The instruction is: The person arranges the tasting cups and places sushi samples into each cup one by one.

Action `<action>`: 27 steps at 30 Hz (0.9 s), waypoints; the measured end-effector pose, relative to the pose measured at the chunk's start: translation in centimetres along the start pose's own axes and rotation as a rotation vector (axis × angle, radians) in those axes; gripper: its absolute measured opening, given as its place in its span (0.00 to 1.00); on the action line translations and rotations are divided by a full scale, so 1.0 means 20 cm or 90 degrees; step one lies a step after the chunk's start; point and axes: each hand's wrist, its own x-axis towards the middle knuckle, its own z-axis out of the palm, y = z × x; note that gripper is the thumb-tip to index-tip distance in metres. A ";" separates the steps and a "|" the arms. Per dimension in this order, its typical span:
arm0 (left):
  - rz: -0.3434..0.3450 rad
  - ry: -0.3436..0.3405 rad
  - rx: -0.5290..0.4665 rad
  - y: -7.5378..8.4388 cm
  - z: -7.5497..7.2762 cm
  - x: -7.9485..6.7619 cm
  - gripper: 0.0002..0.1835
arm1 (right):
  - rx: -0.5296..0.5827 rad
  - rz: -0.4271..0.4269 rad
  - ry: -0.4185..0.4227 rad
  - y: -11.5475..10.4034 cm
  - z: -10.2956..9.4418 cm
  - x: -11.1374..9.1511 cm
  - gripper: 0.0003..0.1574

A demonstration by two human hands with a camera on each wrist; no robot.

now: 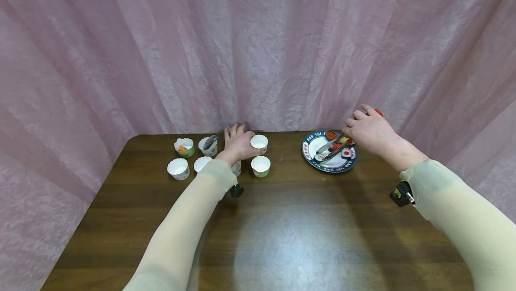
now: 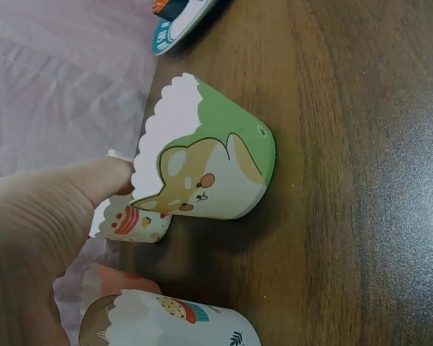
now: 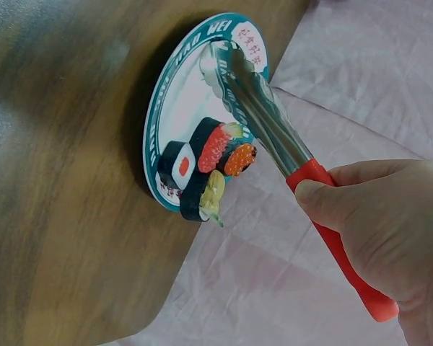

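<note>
My right hand (image 1: pixel 371 132) grips the red handle (image 3: pixel 332 238) of metal tongs (image 3: pixel 263 119). The tong tips reach over a blue-rimmed plate (image 3: pixel 153 144), beside a round white sushi roll (image 1: pixel 320 157). Several toy-like sushi pieces sit together on the plate, among them a red-topped piece (image 3: pixel 214 148), an orange-topped one (image 3: pixel 240 159) and a square roll (image 3: pixel 177 164). Over the paper cups, my left hand (image 1: pixel 238 146) has its fingers spread and its thumb at the rim of a white cup (image 1: pixel 259 143). Another cup (image 1: pixel 236 168) is partly hidden under this hand.
More paper cups stand in two rows: one with an orange piece (image 1: pixel 182 148) inside, one with a dark piece (image 1: pixel 210 142), and a green-based cup (image 1: pixel 260 167) at the front right. A pink curtain (image 1: pixel 258 49) hangs behind the wooden table (image 1: pixel 290 228).
</note>
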 end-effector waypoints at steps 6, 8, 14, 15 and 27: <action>0.003 0.010 -0.006 0.00 -0.01 -0.03 0.42 | 0.000 -0.001 -0.003 -0.01 0.00 0.00 0.17; 0.001 0.007 -0.009 0.00 -0.01 -0.02 0.41 | -0.002 -0.001 -0.005 -0.01 0.00 0.00 0.16; -0.013 -0.004 -0.006 -0.02 0.02 0.01 0.42 | -0.007 -0.003 -0.007 -0.01 -0.01 0.00 0.17; -0.012 -0.004 -0.006 -0.02 0.02 0.01 0.41 | -0.007 -0.004 -0.006 -0.01 -0.01 0.00 0.17; 0.010 0.022 -0.005 0.00 0.01 -0.03 0.38 | -0.003 -0.001 -0.011 -0.02 0.00 -0.02 0.19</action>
